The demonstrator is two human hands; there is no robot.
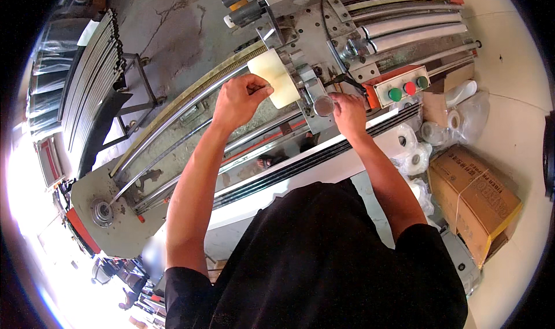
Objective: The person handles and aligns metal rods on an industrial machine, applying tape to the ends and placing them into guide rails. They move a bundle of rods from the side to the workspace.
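A cream-coloured plate [278, 77] stands on the carriage of a long rail machine. My left hand [238, 102] is closed in a pinch at the plate's left edge, thumb and forefinger against it. To the right of the plate sits a round metal knob [324, 106]. My right hand [349, 114] has its fingers bent against the knob's right side; the far fingers are partly hidden. Just beyond that hand is a control box [402, 86] with green and red buttons and an orange-red side.
Long metal rails [173, 135] run left to a grey end plate [95, 213]. White and black strips [277, 173] lie along the near side. At right are plastic-wrapped rolls [413, 158] and a cardboard box [474, 199]. A rack of long strips [92, 86] stands far left.
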